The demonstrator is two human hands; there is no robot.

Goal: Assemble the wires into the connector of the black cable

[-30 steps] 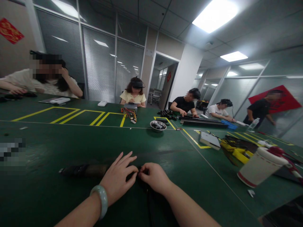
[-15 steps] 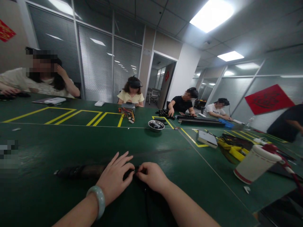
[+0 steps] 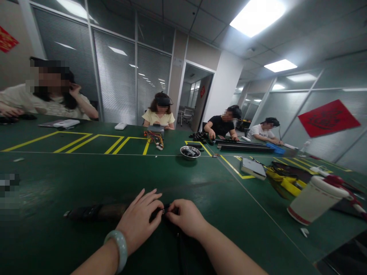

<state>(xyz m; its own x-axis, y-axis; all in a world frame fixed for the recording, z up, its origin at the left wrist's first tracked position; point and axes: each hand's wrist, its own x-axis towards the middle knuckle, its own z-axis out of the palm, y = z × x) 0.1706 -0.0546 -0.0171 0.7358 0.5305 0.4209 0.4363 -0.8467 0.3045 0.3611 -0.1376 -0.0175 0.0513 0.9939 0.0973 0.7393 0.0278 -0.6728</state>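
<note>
A long dark cylindrical object (image 3: 94, 213) lies on the green table, its narrow tip pointing left and its right part behind my left hand. Wearing a pale green bangle, my left hand (image 3: 143, 217) pinches with thumb and forefinger at a tiny shiny piece, its other fingers stretched forward. Close beside it, my right hand (image 3: 186, 217) has its fingers closed on something small and dark. The two pinches almost meet; what lies between them is too small to make out. A thin black cable (image 3: 179, 248) runs from below my right hand toward the table's near edge.
Ahead stands a metal bowl (image 3: 190, 152) holding dark pieces. To the right are a silver box (image 3: 253, 168), yellow-and-black items (image 3: 288, 183) and a tilted white cup-like container (image 3: 317, 200). A power supply with coloured wires (image 3: 155, 133) sits farther off. Several people sit across the table.
Both hands keep nearly the same pinching pose, with only slight finger movement. The view has shifted a little. Across the table, a person in black has moved a hand slightly right.
</note>
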